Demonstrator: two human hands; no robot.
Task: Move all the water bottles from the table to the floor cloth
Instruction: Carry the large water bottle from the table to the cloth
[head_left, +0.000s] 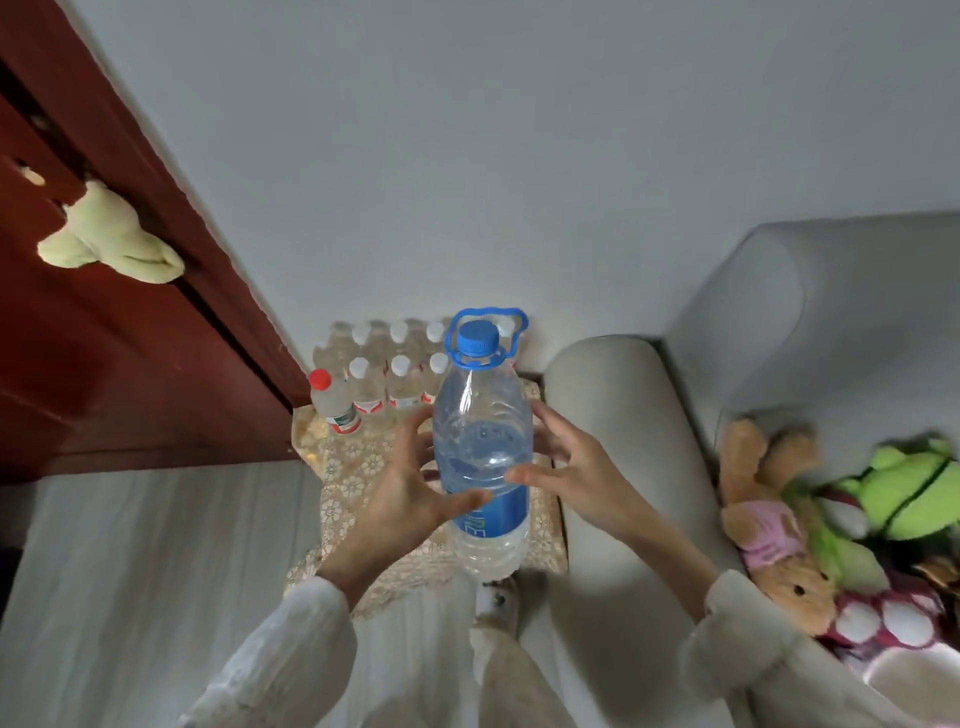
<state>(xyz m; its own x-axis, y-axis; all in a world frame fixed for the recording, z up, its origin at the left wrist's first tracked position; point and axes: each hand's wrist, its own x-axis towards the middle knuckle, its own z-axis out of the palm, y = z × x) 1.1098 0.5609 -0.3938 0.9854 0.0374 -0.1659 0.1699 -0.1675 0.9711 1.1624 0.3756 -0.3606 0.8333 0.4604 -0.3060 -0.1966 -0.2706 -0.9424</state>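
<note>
A large clear water bottle (483, 441) with a blue cap, blue carry ring and blue label stands upright between my two hands. My left hand (400, 493) holds its left side, thumb across the front. My right hand (566, 473) holds its right side, thumb on the front and fingers behind. Its base is over the near edge of the patterned floor cloth (358, 478); whether it touches I cannot tell. At the cloth's far end stand several small white-capped bottles (400, 384) in rows, with a red-capped bottle (332, 400) at their left.
A dark red door (104, 338) with a pale green cloth (109, 234) on its handle is at the left. A grey sofa arm (618, 431) borders the cloth on the right; plush toys (831, 519) lie on the seat. My slippered foot (496, 603) is just below the bottle.
</note>
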